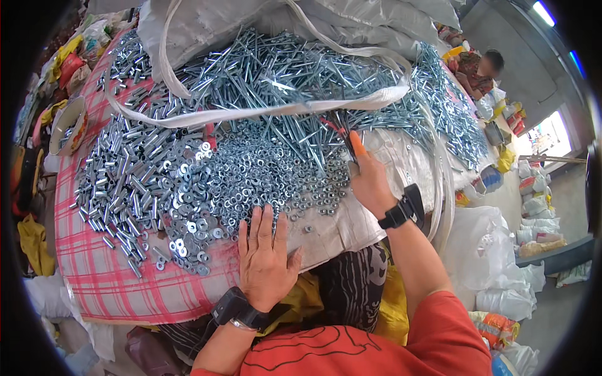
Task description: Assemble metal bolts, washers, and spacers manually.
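My left hand (266, 257) lies flat with its fingers stretched, fingertips touching the near edge of a pile of small metal nuts (251, 172). My right hand (373, 185) reaches to the far right side of the nuts, its fingers closed around a bundle of thin dark rods or strips (342, 124) with some red in it. Something orange (358, 143) shows at its index finger; whether it is a finger cover or a handle I cannot tell. Flat washers (188, 213) lie left of the nuts, and short metal sleeves (119, 182) farther left. Long thin bolts (269, 69) are heaped beyond.
A white strap (251, 114) loops across the heaps. Pale sacks (389, 25) rise behind. Red-checked cloth (94, 276) and a whitish sheet (338, 232) cover the work surface. At left stands an open container (68, 127). Another person (476, 72) sits at far right, near several bags.
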A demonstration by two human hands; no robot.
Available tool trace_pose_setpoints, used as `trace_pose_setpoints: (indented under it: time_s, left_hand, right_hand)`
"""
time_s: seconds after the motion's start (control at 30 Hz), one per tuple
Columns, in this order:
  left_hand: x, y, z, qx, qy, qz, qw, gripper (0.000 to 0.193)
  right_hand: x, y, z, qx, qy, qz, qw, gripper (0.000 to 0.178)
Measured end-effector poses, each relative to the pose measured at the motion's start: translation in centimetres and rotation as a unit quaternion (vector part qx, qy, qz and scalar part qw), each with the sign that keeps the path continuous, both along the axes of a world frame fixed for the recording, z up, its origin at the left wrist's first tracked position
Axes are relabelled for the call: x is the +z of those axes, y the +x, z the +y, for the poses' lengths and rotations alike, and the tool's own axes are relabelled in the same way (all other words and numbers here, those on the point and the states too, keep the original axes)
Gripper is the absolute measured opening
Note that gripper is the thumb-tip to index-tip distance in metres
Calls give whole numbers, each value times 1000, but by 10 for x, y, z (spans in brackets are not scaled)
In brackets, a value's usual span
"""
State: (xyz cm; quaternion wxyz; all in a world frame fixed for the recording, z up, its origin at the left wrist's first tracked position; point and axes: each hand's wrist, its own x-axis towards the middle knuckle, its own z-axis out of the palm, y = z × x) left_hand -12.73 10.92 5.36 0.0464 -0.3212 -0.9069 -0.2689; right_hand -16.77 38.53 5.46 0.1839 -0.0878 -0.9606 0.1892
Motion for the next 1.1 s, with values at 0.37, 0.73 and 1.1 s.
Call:
trace_pose_setpoints:
  time_s: [0.37,0.73,1.1]
  left_hand:
    - [3,0,5,-8,-17,-7,1000,65]
    - [-2,2,4,-7,10,14,1000,64]
    - [10,-1,-2,20,159,16,987,59]
  right_hand:
    - [34,-93,123,-102,124,12,987,53]
    - [10,-19,39,-48,29,-27,998,63]
    - [2,43,-35,-41,-124,-27,991,71]
